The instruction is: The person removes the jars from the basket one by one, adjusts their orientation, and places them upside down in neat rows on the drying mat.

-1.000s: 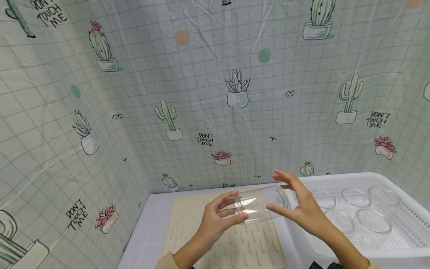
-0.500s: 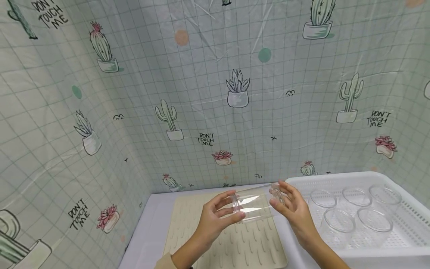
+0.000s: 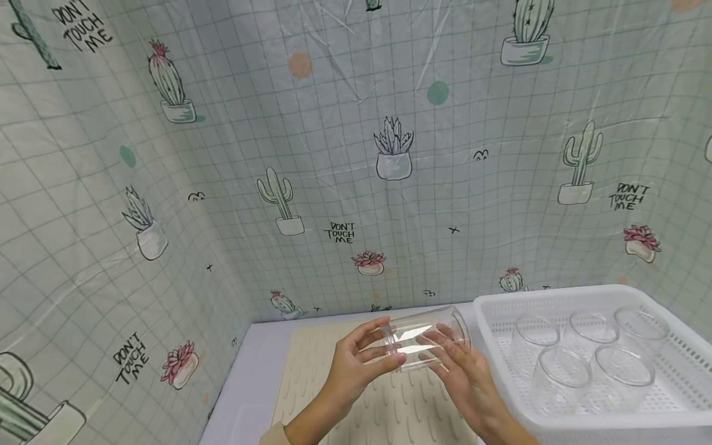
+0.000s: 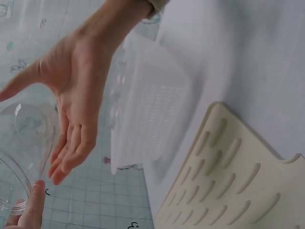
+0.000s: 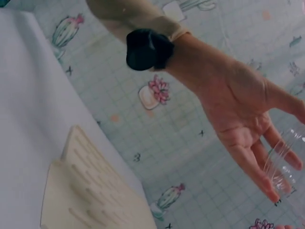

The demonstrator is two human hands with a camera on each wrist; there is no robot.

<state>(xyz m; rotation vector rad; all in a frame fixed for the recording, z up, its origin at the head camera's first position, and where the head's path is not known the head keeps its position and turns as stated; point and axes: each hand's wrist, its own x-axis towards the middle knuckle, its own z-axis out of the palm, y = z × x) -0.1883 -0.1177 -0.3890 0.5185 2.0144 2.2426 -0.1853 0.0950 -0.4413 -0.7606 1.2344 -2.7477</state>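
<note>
A clear cup [image 3: 410, 329] lies on its side in the air over the beige ridged mat [image 3: 384, 408] in the head view. My left hand [image 3: 351, 366] holds its left, ribbed end, thumb on the near side and fingers on the far side. My right hand [image 3: 470, 386] is at the cup's right half, palm towards it, fingers extended and overlapping the clear wall. The left wrist view gives the right hand [image 4: 78, 90] with thumb spread and fingers nearly straight beside the cup [image 4: 26, 129]. Seen from the right wrist, the left hand [image 5: 238, 109] has its fingers around the ribbed end.
A white perforated basket [image 3: 500, 303] stands on the right of the white table [image 3: 233, 383], with several clear cups upright inside, such as one front cup [image 3: 562, 374]. A cactus-print curtain [image 3: 334, 185] hangs behind and at the left.
My right hand first closed in on the cup's right rim, then moved down and left along the cup's near, lower side, leaving the rim uncovered. The left hand kept its hold.
</note>
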